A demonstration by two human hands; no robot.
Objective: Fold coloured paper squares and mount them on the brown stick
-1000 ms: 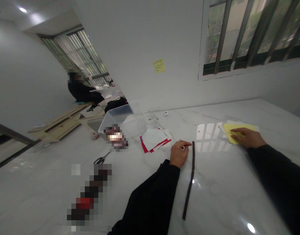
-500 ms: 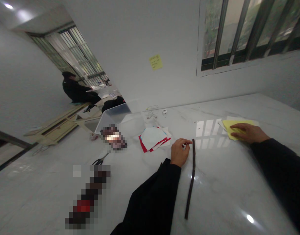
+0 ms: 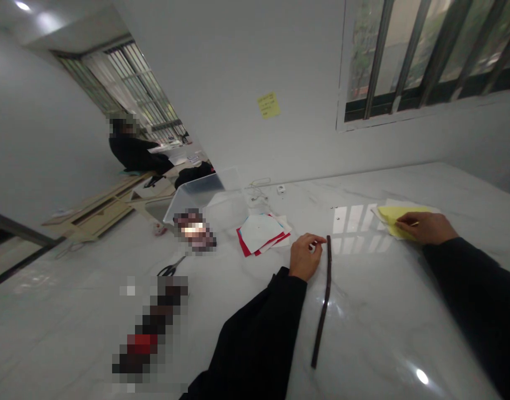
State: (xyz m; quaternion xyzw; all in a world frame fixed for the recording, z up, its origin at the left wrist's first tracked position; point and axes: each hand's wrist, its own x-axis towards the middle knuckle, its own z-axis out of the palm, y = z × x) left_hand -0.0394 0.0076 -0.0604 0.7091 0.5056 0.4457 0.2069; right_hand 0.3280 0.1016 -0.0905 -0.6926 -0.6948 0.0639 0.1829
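Note:
My left hand (image 3: pixel 305 256) rests on the white marble-look tabletop (image 3: pixel 375 322), fingers curled around a small white object (image 3: pixel 312 245) and tips just left of the top of a long dark strip (image 3: pixel 325 300). My right hand (image 3: pixel 425 228) lies on a yellow sheet of paper (image 3: pixel 399 220), pinching a thin pencil-like stick (image 3: pixel 413 224). A paler sheet (image 3: pixel 405 204) sticks out beneath the yellow one. Much of the yellow sheet's right part is hidden under my fingers.
A stack of white and red paper (image 3: pixel 259 234) and black-handled scissors (image 3: pixel 169 269) lie left of my hands. Behind them stands a clear plastic box (image 3: pixel 207 203), near a cable (image 3: pixel 257 186). Two pixelated objects lie on the table. A seated person (image 3: pixel 132 150) is farther back.
My right hand has slid slightly right on the yellow sheet, and the thin stick now shows in its fingers. The view has shifted a little; my left hand stays by the strip.

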